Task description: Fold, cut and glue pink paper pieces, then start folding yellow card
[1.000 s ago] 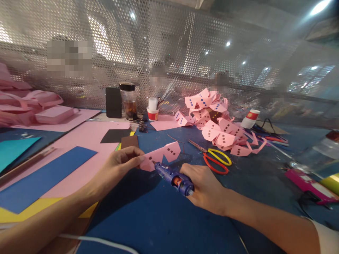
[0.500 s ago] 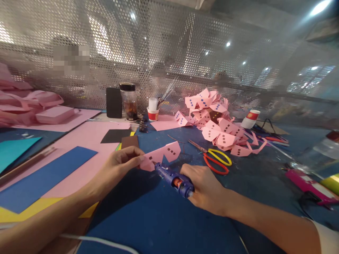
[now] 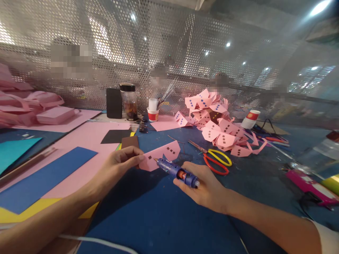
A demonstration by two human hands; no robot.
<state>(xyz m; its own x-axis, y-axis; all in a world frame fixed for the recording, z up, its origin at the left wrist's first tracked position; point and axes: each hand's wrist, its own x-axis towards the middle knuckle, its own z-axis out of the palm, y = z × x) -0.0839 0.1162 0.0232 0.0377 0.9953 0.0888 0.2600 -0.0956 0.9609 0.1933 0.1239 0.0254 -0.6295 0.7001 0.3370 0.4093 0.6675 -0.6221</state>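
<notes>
Between the thumb and fingers of my left hand [image 3: 122,163] is the left end of a pink paper cutout [image 3: 150,165]. Small dark squares dot the cutout, and a notch is cut in its lower edge. My right hand [image 3: 202,183] is closed around a blue glue gun [image 3: 172,170]. The gun's nozzle points left at the cutout's face, close to the middle; whether it touches I cannot tell. Scissors [image 3: 217,160] with red and yellow handles lie just beyond my right hand.
A heap of similar pink pieces [image 3: 222,130] stands at the back right. A jar [image 3: 129,106] and a red-and-white cup [image 3: 153,114] stand at the back. Blue card [image 3: 53,176] lies on pink sheets at left. A white cord [image 3: 100,240] crosses the front. A magenta tool [image 3: 309,187] lies at right.
The glue gun has shifted slightly right and up along the cutout, and my right hand has turned a little with it. My left hand has barely moved.
</notes>
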